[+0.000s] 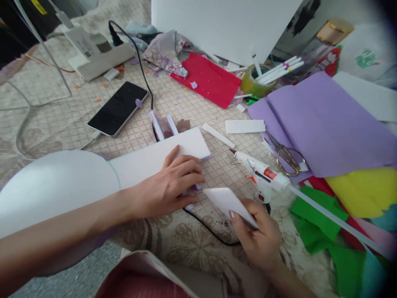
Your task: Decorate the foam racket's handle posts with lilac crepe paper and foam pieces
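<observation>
My left hand (170, 182) lies palm down across a white board strip (142, 159), fingers spread toward its right end. Its thumb is near the strip's lower edge, beside a small purple-edged piece partly hidden under the hand. The strip joins a large rounded white board (65, 182) at the left. My right hand (259, 236) pinches a flat white foam board piece (231, 203) between thumb and fingers, apart from the strip. Beyond that piece, a white glue gun (260, 169) rests on the table with a long glue stick in its back.
A phone (119, 108), power strip (105, 62) and cables lie at the back left. Scissors (288, 159) rest on purple felt (328, 120). Green felt (319, 215) and yellow felt (362, 190) lie at right. White offcuts (245, 126) and a tape roll (257, 80) holding sticks are farther back.
</observation>
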{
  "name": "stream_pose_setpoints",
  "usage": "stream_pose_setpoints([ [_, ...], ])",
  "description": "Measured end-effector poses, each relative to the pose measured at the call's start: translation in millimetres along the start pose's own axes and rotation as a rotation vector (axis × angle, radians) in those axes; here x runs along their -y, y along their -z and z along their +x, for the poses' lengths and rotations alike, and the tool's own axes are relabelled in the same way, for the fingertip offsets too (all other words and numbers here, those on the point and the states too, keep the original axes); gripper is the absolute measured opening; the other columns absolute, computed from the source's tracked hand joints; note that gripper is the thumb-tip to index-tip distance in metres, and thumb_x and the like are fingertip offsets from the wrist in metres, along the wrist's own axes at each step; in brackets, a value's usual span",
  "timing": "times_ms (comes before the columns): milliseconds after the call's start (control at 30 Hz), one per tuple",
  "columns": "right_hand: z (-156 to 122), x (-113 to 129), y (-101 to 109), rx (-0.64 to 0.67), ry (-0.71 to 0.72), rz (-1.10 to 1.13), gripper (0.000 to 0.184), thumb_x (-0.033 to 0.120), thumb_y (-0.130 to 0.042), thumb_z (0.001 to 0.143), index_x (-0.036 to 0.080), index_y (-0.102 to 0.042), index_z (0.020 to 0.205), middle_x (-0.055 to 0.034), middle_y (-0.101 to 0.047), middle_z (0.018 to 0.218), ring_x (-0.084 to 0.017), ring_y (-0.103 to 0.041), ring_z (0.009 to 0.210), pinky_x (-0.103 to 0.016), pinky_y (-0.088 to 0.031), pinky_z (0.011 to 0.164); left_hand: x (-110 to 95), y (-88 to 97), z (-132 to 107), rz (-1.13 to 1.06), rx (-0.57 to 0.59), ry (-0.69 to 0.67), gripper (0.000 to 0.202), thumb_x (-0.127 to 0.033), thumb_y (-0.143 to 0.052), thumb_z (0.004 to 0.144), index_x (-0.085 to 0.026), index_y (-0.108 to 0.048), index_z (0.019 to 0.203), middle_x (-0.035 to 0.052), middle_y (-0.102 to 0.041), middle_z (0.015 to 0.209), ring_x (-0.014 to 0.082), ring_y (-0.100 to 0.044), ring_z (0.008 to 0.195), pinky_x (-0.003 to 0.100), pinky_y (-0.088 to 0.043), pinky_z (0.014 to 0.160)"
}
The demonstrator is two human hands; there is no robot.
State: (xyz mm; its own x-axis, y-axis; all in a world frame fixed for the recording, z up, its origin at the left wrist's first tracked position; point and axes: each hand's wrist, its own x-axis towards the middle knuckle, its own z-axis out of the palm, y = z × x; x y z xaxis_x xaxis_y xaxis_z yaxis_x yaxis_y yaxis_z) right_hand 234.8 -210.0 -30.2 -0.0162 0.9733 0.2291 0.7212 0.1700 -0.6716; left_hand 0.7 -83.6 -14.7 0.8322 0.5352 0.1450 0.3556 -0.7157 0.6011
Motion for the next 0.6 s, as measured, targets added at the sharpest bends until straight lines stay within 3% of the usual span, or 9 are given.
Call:
stream_pose_setpoints([
  [600,5.9,2.2,-5.0,0.007,0.063,0.0,0.006,0.018,-0.056,0.089,0.021,-0.059,0.092,-0.0003,-0.072,0.083,-0.011,-0.068,0.069,-0.02,-0.055,0.065,1.7,-2.0,-1.2,0.015,-0.011,-0.01,0.034,-0.03,-0.066,0.088,-0.017,-0.056,0.118,0.0104,-0.064,0.119,0.027,-0.05,0.125,0.056,-0.011,0.119],
])
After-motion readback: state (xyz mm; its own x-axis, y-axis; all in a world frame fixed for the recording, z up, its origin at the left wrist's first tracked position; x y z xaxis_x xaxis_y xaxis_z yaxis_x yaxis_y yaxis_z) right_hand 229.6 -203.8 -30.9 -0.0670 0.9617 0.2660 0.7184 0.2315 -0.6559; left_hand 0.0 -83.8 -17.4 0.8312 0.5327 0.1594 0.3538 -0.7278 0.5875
